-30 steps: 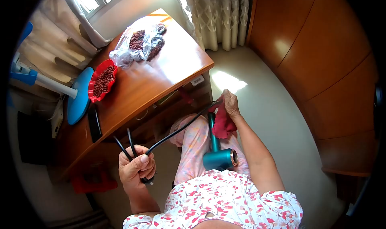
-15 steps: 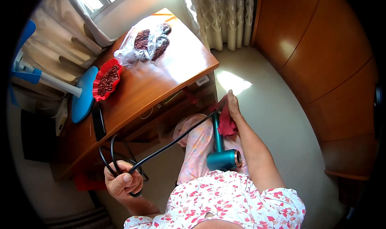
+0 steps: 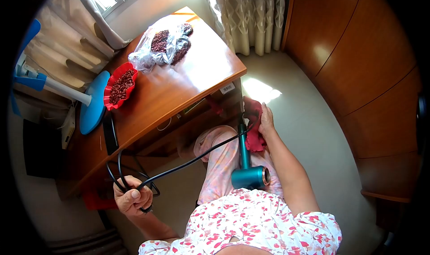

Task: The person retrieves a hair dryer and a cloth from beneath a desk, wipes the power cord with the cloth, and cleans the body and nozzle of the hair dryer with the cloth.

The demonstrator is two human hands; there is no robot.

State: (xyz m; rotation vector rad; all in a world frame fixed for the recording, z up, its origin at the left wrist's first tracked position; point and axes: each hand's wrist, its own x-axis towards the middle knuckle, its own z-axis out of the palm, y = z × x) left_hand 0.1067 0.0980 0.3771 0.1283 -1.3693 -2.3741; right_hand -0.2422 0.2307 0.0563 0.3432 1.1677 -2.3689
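My left hand (image 3: 133, 195) is closed round loops of a black cable (image 3: 186, 163) at the lower left. The cable runs up and right to the handle end of a teal hair dryer (image 3: 247, 177), which lies across my lap with its round nozzle facing right. My right hand (image 3: 266, 120) holds a dark red cloth (image 3: 255, 132) beside the dryer's handle. Part of the cloth hangs down over my leg. The fingertips of my right hand are partly hidden by the cloth.
On the wooden desk (image 3: 179, 91) are a red bowl (image 3: 121, 85) of dark red beans, a plastic bag (image 3: 157, 51) of beans, a black phone-like object (image 3: 110, 133) and the blue base (image 3: 95, 103) of a fan. Wooden panels (image 3: 365, 76) stand at the right.
My left hand has moved left and slightly down, stretching out the cable. The cable near the dryer's handle now hangs lower, and the red cloth has shifted in my right hand.
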